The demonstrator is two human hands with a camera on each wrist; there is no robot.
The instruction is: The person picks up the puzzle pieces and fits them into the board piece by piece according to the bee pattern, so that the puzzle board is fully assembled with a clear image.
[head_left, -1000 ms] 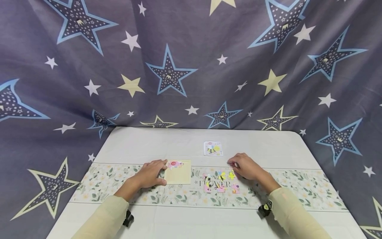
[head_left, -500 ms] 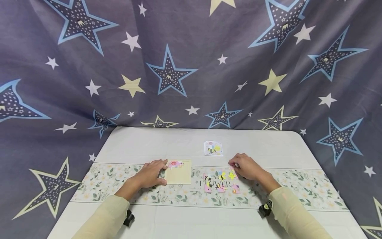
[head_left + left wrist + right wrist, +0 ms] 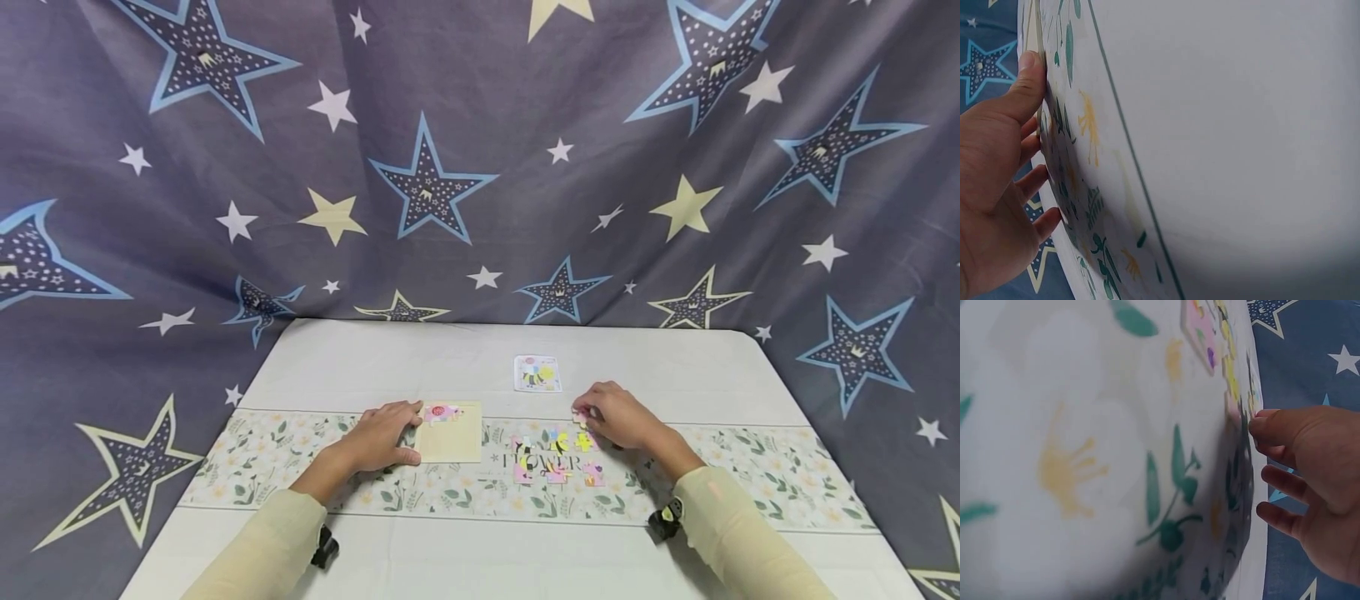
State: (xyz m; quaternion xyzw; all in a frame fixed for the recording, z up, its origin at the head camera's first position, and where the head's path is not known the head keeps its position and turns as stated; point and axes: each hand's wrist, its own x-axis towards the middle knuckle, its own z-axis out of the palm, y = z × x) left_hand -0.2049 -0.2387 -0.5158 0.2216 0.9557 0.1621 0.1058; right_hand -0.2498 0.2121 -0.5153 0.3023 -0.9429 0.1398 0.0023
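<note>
My left hand (image 3: 381, 437) rests at the left edge of a pale wooden puzzle tray (image 3: 453, 448), thumb and fingers spread along it. In the left wrist view the thumb of that hand (image 3: 1004, 162) touches the tray's edge. Joined pink pieces with a red round print (image 3: 440, 411) lie in the tray's upper left. My right hand (image 3: 617, 415) pinches a small pink puzzle piece (image 3: 580, 417) between thumb and index finger, just over the cloth. In the right wrist view the right hand's fingertips (image 3: 1261, 425) meet, and the piece is mostly hidden.
Several loose puzzle pieces (image 3: 557, 475) with bee and yellow prints lie between the tray and my right hand. A square picture card (image 3: 537, 374) with a bee lies farther back. The table (image 3: 480, 550) bears a floral band, and a star-patterned curtain (image 3: 480, 167) hangs behind it.
The right hand's fingertips have shifted slightly, and more of the pink piece shows between them. My left hand and the tray stay where they were.
</note>
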